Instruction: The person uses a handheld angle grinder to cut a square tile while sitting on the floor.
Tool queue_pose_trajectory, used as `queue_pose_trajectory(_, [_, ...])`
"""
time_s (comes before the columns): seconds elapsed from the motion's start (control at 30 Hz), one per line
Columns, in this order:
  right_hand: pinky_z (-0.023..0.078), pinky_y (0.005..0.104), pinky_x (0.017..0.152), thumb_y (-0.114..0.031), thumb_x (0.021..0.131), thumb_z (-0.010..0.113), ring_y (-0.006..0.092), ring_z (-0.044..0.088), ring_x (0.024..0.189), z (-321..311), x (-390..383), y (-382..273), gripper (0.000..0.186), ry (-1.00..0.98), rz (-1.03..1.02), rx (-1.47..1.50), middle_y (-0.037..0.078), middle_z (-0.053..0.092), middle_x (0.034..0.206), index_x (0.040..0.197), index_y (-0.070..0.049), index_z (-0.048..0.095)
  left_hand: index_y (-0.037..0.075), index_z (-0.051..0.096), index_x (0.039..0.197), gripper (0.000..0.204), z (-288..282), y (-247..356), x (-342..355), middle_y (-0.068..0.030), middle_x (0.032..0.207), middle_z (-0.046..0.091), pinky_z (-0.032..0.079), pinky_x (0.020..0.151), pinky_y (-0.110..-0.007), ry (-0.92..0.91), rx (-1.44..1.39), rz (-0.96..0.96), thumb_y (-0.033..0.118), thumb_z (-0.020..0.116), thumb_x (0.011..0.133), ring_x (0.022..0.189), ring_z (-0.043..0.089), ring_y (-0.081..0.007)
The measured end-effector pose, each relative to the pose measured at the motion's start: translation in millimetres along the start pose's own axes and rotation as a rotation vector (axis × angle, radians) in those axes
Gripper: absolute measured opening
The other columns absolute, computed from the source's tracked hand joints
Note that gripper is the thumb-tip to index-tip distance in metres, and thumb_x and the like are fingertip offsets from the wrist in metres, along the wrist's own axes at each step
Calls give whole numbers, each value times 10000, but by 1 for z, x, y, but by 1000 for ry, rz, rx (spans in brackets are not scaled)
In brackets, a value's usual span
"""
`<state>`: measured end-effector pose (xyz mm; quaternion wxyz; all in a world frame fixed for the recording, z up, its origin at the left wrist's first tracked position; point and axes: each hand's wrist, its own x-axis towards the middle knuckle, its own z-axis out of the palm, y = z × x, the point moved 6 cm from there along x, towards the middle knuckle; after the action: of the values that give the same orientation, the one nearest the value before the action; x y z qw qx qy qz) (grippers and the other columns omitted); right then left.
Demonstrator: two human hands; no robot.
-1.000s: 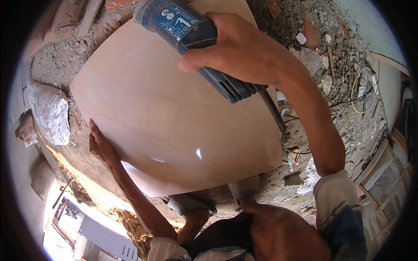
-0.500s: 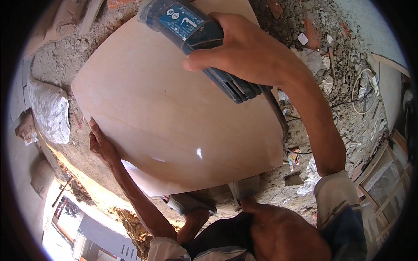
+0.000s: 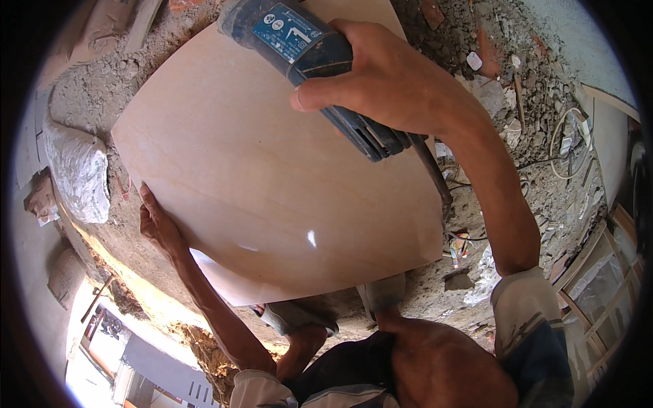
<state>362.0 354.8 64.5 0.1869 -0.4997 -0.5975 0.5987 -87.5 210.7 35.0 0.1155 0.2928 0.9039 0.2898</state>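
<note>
The right hand [image 3: 391, 78] is wrapped around a blue power tool [image 3: 289, 35] over the upper part of a glossy beige tile [image 3: 265, 177]. The left hand [image 3: 161, 223] grasps the tile's lower left edge

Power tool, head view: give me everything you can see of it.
The power tool has a dark blue-black, plastic-looking body, a lighter blue label, slotted vents at its near end and a thick dark cord there. It slants over the large beige tile, far end toward the upper left and cut off by the frame. The right hand grips its body. Whether it is running, I can't tell.
</note>
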Motion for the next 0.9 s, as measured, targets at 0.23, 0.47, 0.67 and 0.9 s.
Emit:
queue_pose_trajectory(0.23, [605, 354, 740, -383, 858, 904, 203, 757, 821, 0, -1, 2, 569, 5, 7, -1, 129, 765, 947, 1206, 24, 712, 41, 792, 980, 679, 1, 4, -4, -135, 898, 813, 661, 696, -446, 2, -6, -7, 714, 704, 1015, 768, 771, -242])
queue_pose_trajectory(0.47, [599, 355, 751, -383, 854, 906, 202, 751, 832, -1, -3, 2, 576, 25, 8, -13, 131, 763, 957, 1209, 27, 712, 41, 803, 1001, 672, 0, 1, -1, -140, 918, 819, 666, 707, -447, -5, -15, -7, 704, 696, 1026, 783, 778, -245])
queue_pose_trajectory(0.67, [596, 354, 750, -381, 851, 907, 201, 748, 830, -1, -3, 4, 575, 27, 11, -17, 132, 761, 956, 1203, 29, 713, 47, 818, 1185, 768, 0, -6, 3, -190, 1113, 822, 654, 876, -503, -57, 46, -58, 774, 628, 1024, 1005, 790, -315])
queue_pose_trajectory(0.9, [597, 352, 750, -383, 851, 904, 200, 749, 825, -2, -4, 2, 568, 17, 10, -17, 130, 763, 944, 1194, 29, 714, 55, 811, 1012, 658, -1, 1, -2, -137, 917, 822, 675, 714, -455, 1, 8, -20, 702, 698, 1024, 788, 783, -246])
